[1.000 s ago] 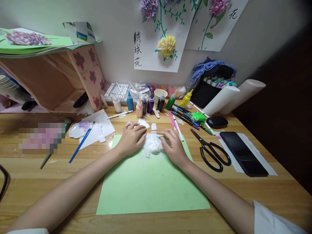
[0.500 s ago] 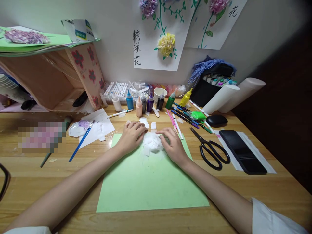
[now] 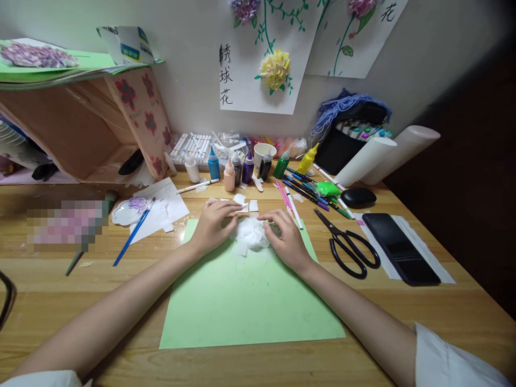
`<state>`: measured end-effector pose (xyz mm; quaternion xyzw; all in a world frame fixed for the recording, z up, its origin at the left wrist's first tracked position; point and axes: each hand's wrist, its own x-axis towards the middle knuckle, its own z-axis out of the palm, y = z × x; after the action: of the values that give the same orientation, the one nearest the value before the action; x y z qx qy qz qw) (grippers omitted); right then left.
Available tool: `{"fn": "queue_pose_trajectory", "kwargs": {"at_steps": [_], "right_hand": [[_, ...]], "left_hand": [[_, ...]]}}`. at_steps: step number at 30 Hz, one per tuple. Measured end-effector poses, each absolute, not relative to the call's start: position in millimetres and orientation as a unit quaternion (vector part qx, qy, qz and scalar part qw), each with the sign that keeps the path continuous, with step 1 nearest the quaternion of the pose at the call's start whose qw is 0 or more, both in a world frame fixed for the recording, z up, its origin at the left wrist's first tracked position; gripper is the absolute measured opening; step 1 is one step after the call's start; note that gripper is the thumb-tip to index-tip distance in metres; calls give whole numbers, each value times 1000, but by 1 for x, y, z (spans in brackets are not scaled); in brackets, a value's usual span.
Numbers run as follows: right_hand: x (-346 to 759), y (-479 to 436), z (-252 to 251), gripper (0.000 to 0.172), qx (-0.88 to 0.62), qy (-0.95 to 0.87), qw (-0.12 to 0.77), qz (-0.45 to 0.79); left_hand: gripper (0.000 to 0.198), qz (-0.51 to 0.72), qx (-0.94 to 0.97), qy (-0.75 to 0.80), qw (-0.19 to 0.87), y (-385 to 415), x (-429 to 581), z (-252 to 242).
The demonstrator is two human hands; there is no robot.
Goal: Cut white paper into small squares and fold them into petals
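Note:
A white crumpled tissue-paper bundle rests near the far edge of a light green sheet. To its left is my left hand, its fingers stretched forward and the thumb held apart beside the bundle. The fingertips lie near small white paper pieces; contact with them cannot be made out. My right hand curves in from the right, thumb and fingers apart at the bundle's edge. I see nothing gripped in either hand.
Scissors and a phone lie to the right. Paint bottles, a paper cup and scattered markers stand or lie behind. A blue brush and palette are left, near a pink box.
My left hand has shifted slightly left, its thumb opening away from the fingers, which now reach toward the loose paper pieces. My right hand and the white bundle stay nearly still.

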<state>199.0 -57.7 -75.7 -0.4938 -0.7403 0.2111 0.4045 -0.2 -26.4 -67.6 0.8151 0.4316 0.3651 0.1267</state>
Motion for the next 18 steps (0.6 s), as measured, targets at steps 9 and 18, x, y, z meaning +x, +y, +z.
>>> {"fn": "queue_pose_trajectory", "kwargs": {"at_steps": [9, 18], "right_hand": [[199, -60, -73, 11, -449, -746, 438, 222], [199, -60, -73, 6, -436, -742, 450, 240]], "left_hand": [[14, 446, 701, 453, 324, -56, 20, -61], [11, 422, 727, 421, 341, -59, 25, -68]]}}
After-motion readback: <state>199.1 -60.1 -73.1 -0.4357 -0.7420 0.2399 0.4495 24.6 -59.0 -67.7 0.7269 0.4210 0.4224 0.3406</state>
